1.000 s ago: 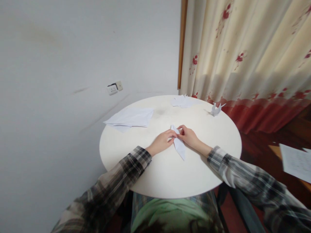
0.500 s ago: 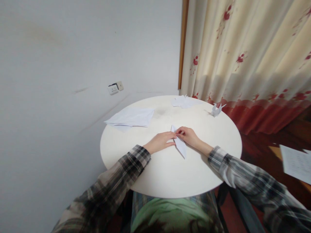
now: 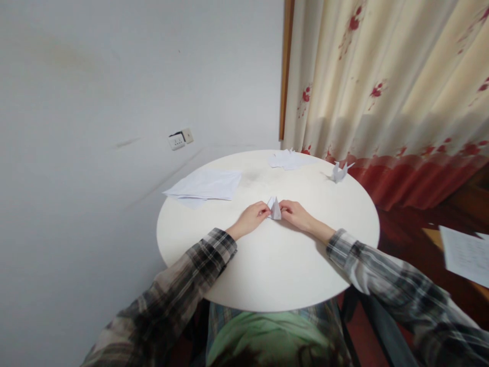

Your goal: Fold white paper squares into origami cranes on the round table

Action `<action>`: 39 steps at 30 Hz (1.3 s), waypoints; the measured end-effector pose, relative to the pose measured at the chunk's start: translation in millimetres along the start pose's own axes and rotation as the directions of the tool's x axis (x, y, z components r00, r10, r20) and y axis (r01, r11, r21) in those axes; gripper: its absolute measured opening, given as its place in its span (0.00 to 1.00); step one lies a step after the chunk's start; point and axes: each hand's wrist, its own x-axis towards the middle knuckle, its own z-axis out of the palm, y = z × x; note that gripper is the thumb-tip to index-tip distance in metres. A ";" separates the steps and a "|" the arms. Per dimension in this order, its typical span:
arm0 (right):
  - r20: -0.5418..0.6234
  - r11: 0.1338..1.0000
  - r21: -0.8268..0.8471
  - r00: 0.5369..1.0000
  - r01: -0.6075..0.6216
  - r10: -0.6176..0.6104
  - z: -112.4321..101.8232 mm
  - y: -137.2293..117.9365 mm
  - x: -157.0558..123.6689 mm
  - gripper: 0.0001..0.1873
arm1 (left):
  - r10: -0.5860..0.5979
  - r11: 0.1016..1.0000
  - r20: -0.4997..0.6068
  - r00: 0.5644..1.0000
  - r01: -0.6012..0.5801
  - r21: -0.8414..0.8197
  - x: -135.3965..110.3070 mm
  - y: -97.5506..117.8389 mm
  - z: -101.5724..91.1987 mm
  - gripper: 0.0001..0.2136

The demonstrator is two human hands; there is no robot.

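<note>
A small folded piece of white paper (image 3: pixel 274 209) stands between my hands near the middle of the round white table (image 3: pixel 260 275), with its near part folded up and pointed tips at the top. My left hand (image 3: pixel 252 218) pinches its left edge between thumb and fingers. On the other side, my right hand (image 3: pixel 296 214) is closed on the right edge, its fingertips partly hidden behind the paper.
A stack of white paper sheets (image 3: pixel 208 184) lies at the table's back left. Cut or folded paper pieces (image 3: pixel 286 159) are at the back edge. A folded paper crane (image 3: pixel 339 172) stands at the back right. A wall (image 3: pixel 95 153) borders the left side.
The long lower point of the paper has been folded upward, so the paper is now shorter. My left fingers have drawn back from across it to its left edge.
</note>
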 end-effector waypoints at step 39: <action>0.025 0.992 -0.120 0.999 -0.030 0.033 7.1 6.0 10.6 0.06 | -0.049 0.999 -0.031 0.998 0.049 0.002 2.7 -5.8 2.3 0.05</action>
